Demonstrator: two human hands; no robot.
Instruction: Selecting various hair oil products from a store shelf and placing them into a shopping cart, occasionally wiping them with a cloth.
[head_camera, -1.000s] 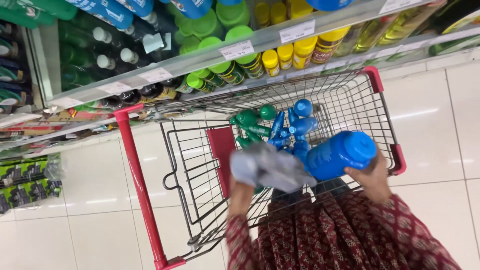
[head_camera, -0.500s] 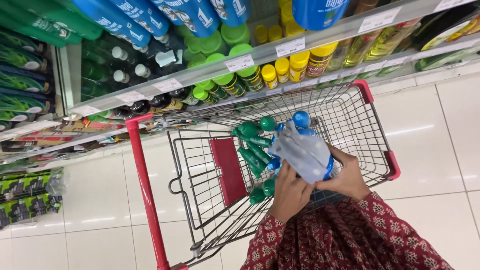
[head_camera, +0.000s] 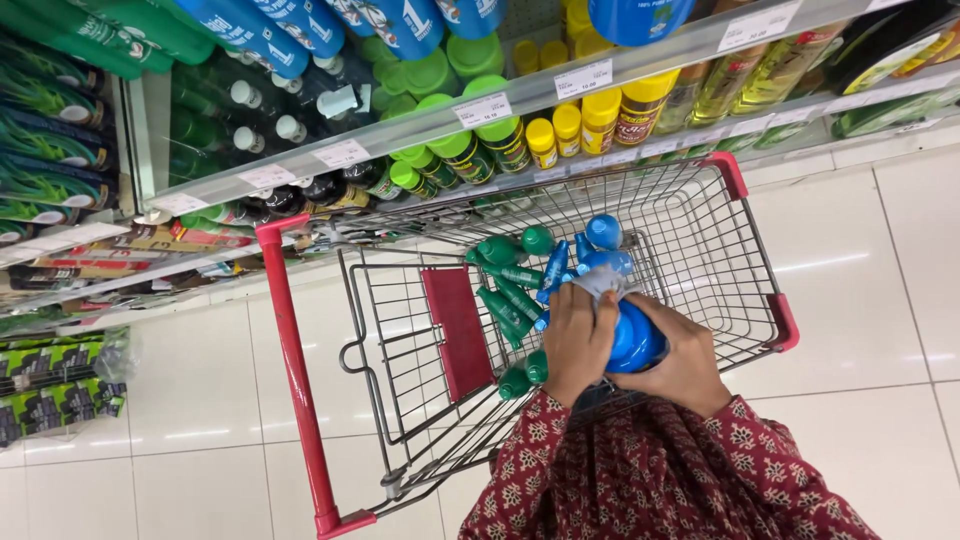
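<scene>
Blue plastic, smooth and rounded: the bottle (head_camera: 632, 338) sits just right of the frame's centre, over the cart (head_camera: 700, 215), clasped between both hands. The left hand (head_camera: 578, 343) wraps its fingers (head_camera: 560, 305) over the bottle's near side and pinches a grey cloth (head_camera: 600, 282) against its top; the right hand (head_camera: 680, 365) cups it from below and from the right, fingers closed around the body. The bottle looks stiff and glossy, probably slick under a bare palm and fairly weighty if full, so a two-sided hold around the widest part of the body seems safest. The cloth is soft and limp. Below it in the cart lie green bottles (head_camera: 505, 300) and more blue ones (head_camera: 603, 232). Shelves (head_camera: 400, 130) of bottles fill the upper frame.
</scene>
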